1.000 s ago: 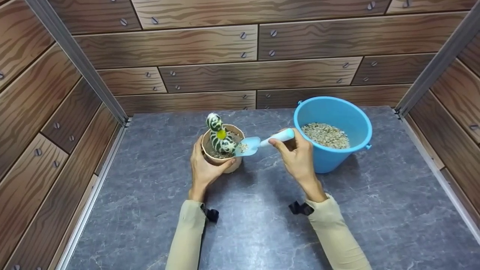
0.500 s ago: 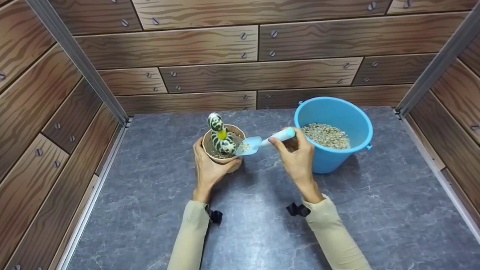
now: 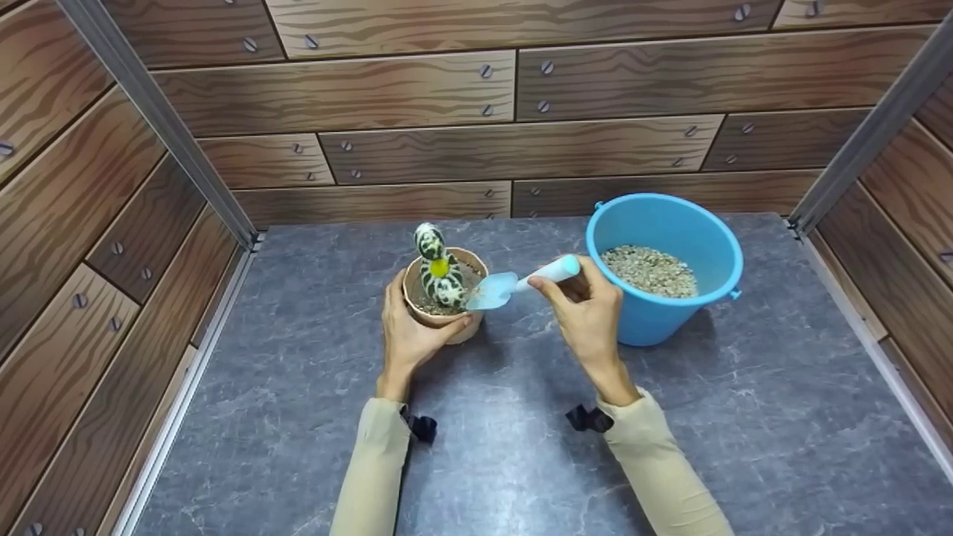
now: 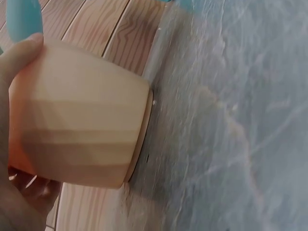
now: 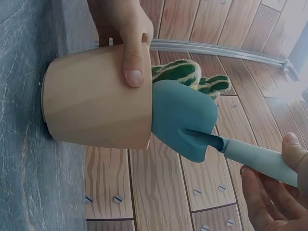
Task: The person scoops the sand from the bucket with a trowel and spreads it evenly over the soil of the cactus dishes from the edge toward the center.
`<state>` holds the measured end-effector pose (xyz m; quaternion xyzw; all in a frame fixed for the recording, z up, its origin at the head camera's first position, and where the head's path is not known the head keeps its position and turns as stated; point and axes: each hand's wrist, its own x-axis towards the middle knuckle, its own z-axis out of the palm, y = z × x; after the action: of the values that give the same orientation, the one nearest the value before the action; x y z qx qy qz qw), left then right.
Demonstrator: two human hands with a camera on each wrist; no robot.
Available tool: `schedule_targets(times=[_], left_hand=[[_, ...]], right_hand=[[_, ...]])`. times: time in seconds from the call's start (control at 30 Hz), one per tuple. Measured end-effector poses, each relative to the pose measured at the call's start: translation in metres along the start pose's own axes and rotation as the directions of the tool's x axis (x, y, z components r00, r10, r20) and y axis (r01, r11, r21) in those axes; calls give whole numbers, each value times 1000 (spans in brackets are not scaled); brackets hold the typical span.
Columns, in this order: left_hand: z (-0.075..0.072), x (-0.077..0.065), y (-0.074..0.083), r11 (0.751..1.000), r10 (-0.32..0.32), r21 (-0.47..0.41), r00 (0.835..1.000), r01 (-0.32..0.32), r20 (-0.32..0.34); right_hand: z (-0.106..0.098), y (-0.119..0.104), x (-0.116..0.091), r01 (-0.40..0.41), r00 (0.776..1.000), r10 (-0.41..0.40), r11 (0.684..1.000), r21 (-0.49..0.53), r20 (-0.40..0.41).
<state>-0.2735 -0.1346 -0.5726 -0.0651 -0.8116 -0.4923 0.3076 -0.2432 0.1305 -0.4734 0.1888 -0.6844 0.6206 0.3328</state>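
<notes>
A beige plant pot (image 4: 86,115) stands on the table, holding soil and a green-and-white cactus (image 3: 442,281) with a yellow spot. My left hand (image 3: 413,331) grips the pot around its near left side, thumb along the front near the rim. In my right hand (image 3: 592,316) is a light blue trowel (image 5: 185,120), pinched by its pale handle. The trowel's blade tilts down to the left, its tip at the pot's right rim beside the cactus base. A little gravel shows near the tip.
A blue bucket (image 3: 644,324) with gravel (image 3: 649,272) in it stands to the right, just behind my right hand. Wood-patterned walls (image 3: 417,149) enclose the grey marbled table (image 3: 298,387) at the back and sides.
The trowel's blade has tipped further toward the pot, and most of the gravel on it has slid off. My left hand stays on the pot.
</notes>
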Motion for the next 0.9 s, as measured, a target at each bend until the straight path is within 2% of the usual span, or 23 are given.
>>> schedule_targets(times=[0.33,0.43,0.6,0.9], left_hand=[[-4,-1,0,999,-37,8,996,37,84],[-1,-2,1,999,-54,8,995,54,79],[0,-1,2,999,-41,-14,997,42,65],[-5,0,3,999,-32,-35,998,34,62]], right_hand=[[-3,-2,-1,-30,1000,30,1000,2,-6],[-4,-2,-1,-39,999,39,999,13,-1],[-5,-2,-1,-65,998,64,997,48,13],[-7,-1,3,-170,985,164,976,134,56]])
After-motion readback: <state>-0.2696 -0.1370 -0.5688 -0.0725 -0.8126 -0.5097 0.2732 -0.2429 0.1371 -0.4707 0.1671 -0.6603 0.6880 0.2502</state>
